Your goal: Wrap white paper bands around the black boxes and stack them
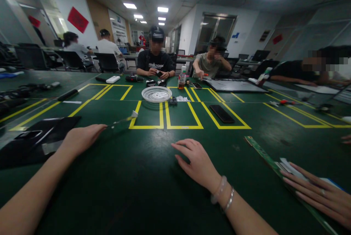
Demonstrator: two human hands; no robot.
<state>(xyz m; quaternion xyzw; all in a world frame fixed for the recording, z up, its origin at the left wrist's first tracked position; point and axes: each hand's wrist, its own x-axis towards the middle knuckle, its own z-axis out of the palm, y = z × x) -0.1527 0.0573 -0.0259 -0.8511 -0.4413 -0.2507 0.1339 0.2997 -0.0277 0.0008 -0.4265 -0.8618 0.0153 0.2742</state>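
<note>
My left hand (85, 136) is closed at the left, its fingertips pinching a thin strip with a pale block at its end (134, 114). The strip reaches toward a yellow tape rectangle; its exact kind is too blurred to tell. Under and beside that forearm lies a black flat sheet or pouch (16, 147). Over the green table (128, 184), my right hand (196, 160) is palm down with fingers apart, holding nothing. Two bracelets circle its wrist.
Another person's hand (320, 191) rests on a long green circuit board (260, 151) at right. Ahead are a black phone (221, 113), a white round basket (156, 99), a bottle (181, 79) and a large flat panel (236, 86). Several people sit around.
</note>
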